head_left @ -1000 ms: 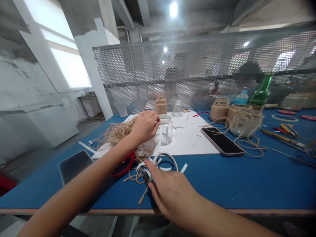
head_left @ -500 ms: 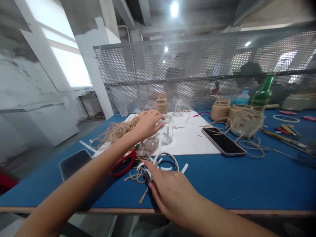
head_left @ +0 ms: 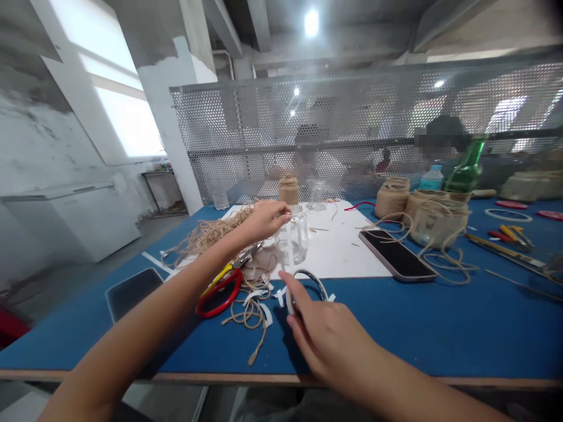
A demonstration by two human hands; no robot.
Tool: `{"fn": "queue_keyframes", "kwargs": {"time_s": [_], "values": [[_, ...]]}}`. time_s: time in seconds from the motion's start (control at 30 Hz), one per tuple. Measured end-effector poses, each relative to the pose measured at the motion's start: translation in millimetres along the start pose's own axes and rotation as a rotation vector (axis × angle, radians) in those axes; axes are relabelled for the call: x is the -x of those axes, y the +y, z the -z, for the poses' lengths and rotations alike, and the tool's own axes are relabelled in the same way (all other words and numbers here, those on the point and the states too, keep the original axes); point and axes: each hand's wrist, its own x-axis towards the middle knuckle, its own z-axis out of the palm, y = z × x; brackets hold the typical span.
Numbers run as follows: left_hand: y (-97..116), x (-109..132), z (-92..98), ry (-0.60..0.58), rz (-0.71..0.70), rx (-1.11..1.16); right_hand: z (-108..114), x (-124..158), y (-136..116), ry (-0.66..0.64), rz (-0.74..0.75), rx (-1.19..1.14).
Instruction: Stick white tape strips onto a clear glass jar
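My left hand point(head_left: 264, 220) reaches across the table and grips the rim of a clear glass jar point(head_left: 295, 239) that stands on a white sheet point(head_left: 338, 246). A white tape strip hangs down the jar's front. My right hand point(head_left: 323, 328) lies near the front edge, fingers pinched on the end of that strip beside a roll of white tape point(head_left: 310, 282). Red and yellow scissors point(head_left: 222, 287) and loose jute twine point(head_left: 211, 233) sit to the left of it. White paper scraps point(head_left: 264, 305) are scattered around.
A phone point(head_left: 396, 254) lies right of the jar, and a dark tablet point(head_left: 132, 290) at the left edge. Twine-wrapped jars point(head_left: 433, 217), a green bottle point(head_left: 466, 167) and tools point(head_left: 505, 243) fill the right side. A perforated metal screen point(head_left: 352, 129) stands behind, with people beyond it.
My right hand has moved right from the twine pile to the tape roll and pinched the strip. My left hand has shifted from the jar's side to its rim, uncovering the scissors.
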Motion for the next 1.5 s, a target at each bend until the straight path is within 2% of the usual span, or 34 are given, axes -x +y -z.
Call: {"fn": "queue_keyframes", "kwargs": {"time_s": [0.2, 0.3, 0.4, 0.67, 0.93, 1.17, 1.3, 1.43, 1.5], "values": [[1, -1, 14.4, 0.238, 0.089, 0.276, 26, -2, 22, 0.066, -0.258, -0.196], [3, -4, 19.2, 0.307, 0.140, 0.344, 36, -8, 36, 0.078, -0.337, -0.228], [6, -8, 20.7, 0.354, 0.164, 0.384, 39, -15, 49, 0.083, -0.346, -0.212], [9, -15, 22.0, 0.468, 0.194, 0.462, 28, -33, 69, 0.056, -0.330, -0.463], [9, -10, 22.0, 0.512, 0.219, 0.650, 31, -39, 78, 0.145, -0.383, -0.580], [14, -6, 20.7, 0.496, 0.234, 0.792, 27, -41, 85, 0.134, -0.392, -0.630], [17, -5, 18.7, 0.492, 0.239, 0.828, 32, -44, 86, 0.148, -0.408, -0.630], [21, -4, 17.4, 0.478, 0.251, 0.848, 39, -52, 86, 0.164, -0.490, -0.667], [23, -3, 16.5, 0.471, 0.253, 0.853, 39, -57, 91, 0.127, -0.483, -0.722]]}}
